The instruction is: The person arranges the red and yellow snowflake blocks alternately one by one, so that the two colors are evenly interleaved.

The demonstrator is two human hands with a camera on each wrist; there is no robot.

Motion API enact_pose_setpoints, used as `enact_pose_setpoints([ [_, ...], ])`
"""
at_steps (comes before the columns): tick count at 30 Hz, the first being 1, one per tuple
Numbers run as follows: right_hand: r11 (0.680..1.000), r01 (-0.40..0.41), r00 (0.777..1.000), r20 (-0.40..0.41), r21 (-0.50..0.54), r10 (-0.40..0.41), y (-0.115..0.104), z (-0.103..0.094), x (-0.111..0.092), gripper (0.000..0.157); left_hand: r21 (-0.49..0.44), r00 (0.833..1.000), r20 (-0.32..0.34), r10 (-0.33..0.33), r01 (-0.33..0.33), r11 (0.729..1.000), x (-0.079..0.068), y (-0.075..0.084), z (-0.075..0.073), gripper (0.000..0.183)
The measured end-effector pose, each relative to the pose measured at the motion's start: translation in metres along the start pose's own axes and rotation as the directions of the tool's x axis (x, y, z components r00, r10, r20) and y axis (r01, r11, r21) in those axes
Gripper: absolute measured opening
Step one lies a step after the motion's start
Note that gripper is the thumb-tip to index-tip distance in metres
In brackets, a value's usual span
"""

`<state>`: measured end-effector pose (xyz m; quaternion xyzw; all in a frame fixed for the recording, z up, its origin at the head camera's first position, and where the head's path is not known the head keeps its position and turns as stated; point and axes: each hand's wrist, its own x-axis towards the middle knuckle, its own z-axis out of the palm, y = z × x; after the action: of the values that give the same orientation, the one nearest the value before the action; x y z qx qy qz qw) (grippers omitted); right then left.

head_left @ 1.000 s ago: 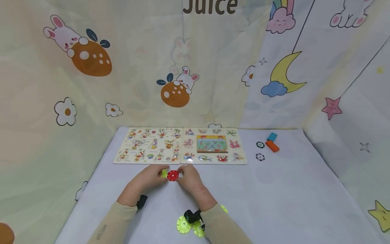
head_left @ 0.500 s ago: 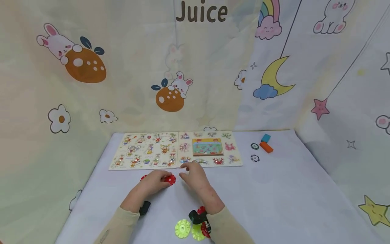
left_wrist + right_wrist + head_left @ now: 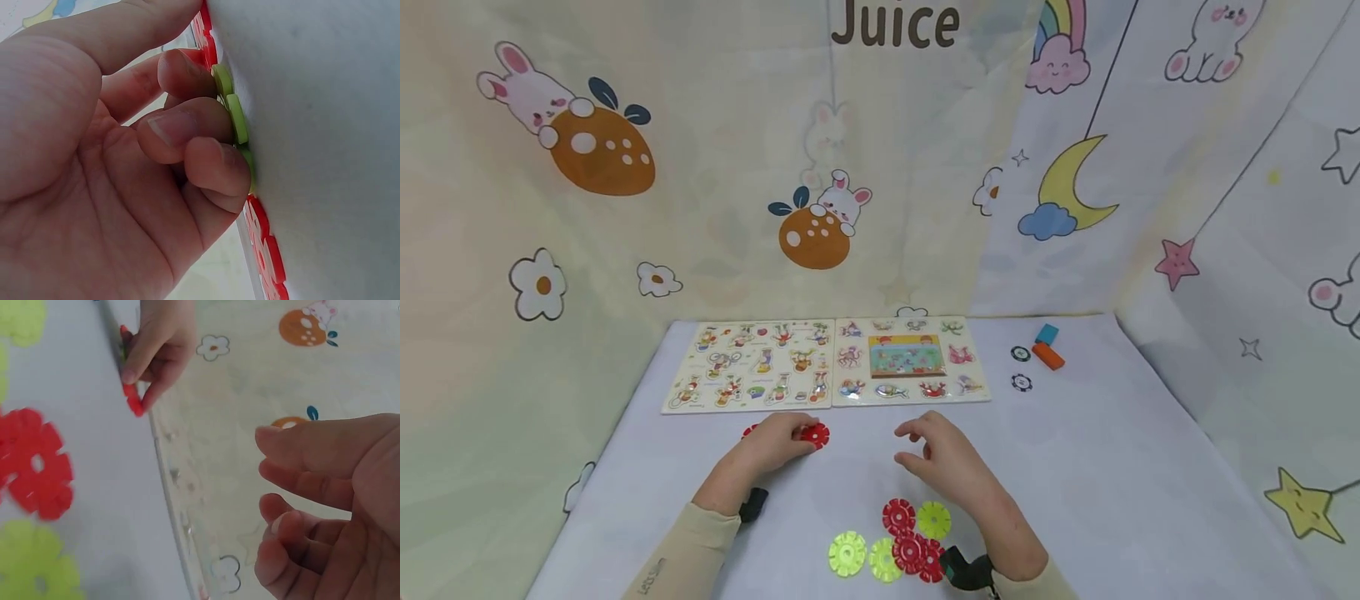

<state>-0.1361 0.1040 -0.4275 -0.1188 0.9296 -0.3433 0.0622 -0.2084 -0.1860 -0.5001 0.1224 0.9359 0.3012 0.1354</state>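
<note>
My left hand (image 3: 771, 442) is low over the white table, in front of the puzzle boards. It pinches a red snowflake disc (image 3: 817, 435) between thumb and forefinger. Another red disc (image 3: 749, 430) sticks out on the hand's other side. In the left wrist view, a green snowflake disc (image 3: 237, 119) lies in line between the reds, with curled fingertips against it. The palm hides much of this row from above. My right hand (image 3: 951, 454) hovers farther right, its fingers loosely bent and holding nothing. Below it lie loose red discs (image 3: 898, 517) and green discs (image 3: 934, 521).
Two picture puzzle boards, a left one (image 3: 748, 367) and a right one (image 3: 917, 392), lie along the back wall. Toward the back right are an orange block (image 3: 1048, 357), a blue block (image 3: 1047, 334) and two round chips (image 3: 1021, 382). Another green disc (image 3: 847, 554) lies at the front.
My right hand has let go of the red disc and moved right and back toward my body, uncovering loose red and green discs. My left hand has stayed on the row, shifting slightly left.
</note>
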Motion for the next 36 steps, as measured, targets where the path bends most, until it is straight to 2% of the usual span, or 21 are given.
enact_pose_setpoints([
  [4,0.998,-0.068,0.993,0.098,0.002,0.067,0.016,-0.002,-0.019,0.033,-0.006,1.000,-0.003,-0.014,0.014,1.000,0.001,-0.001,0.000,0.044],
  [9,0.987,-0.155,0.967,0.199,-0.033,0.158,0.041,0.006,-0.036,0.037,-0.021,1.000,-0.010,-0.009,0.008,1.000,0.000,-0.004,0.000,0.044],
  [12,0.979,-0.185,0.957,0.212,-0.079,0.198,0.053,0.014,-0.040,0.038,-0.040,1.000,-0.026,-0.001,0.000,0.999,-0.001,-0.005,-0.001,0.043],
  [16,0.975,-0.179,0.959,0.196,-0.131,0.203,0.063,0.023,-0.041,0.039,-0.051,0.999,-0.032,0.008,-0.010,0.999,-0.002,-0.005,-0.001,0.042],
  [20,0.971,-0.193,0.959,0.184,-0.138,0.217,0.064,0.026,-0.040,0.038,-0.049,1.000,-0.019,0.003,-0.004,0.999,0.000,-0.006,-0.001,0.043],
  [24,0.964,-0.239,0.945,0.200,-0.120,0.259,0.060,0.025,-0.039,0.038,-0.044,1.000,-0.008,-0.009,0.009,0.999,0.002,-0.007,0.000,0.043],
  [27,0.967,-0.254,0.936,0.251,-0.010,0.248,0.059,0.020,-0.040,0.030,-0.046,1.000,-0.007,-0.008,0.008,0.999,0.001,-0.005,0.000,0.043],
  [29,0.965,-0.243,0.931,0.302,0.098,0.204,0.060,0.014,-0.041,0.026,-0.048,1.000,-0.011,0.004,-0.005,0.999,0.001,-0.004,0.000,0.042],
  [32,0.935,-0.231,0.924,0.362,0.269,0.124,0.059,0.000,-0.039,0.022,-0.057,1.000,-0.018,0.019,-0.020,0.998,0.000,-0.004,0.001,0.041],
  [36,0.891,-0.193,0.928,0.372,0.410,0.029,0.048,-0.026,-0.032,0.028,-0.067,0.999,-0.024,0.024,-0.026,0.997,0.000,-0.006,0.002,0.040],
])
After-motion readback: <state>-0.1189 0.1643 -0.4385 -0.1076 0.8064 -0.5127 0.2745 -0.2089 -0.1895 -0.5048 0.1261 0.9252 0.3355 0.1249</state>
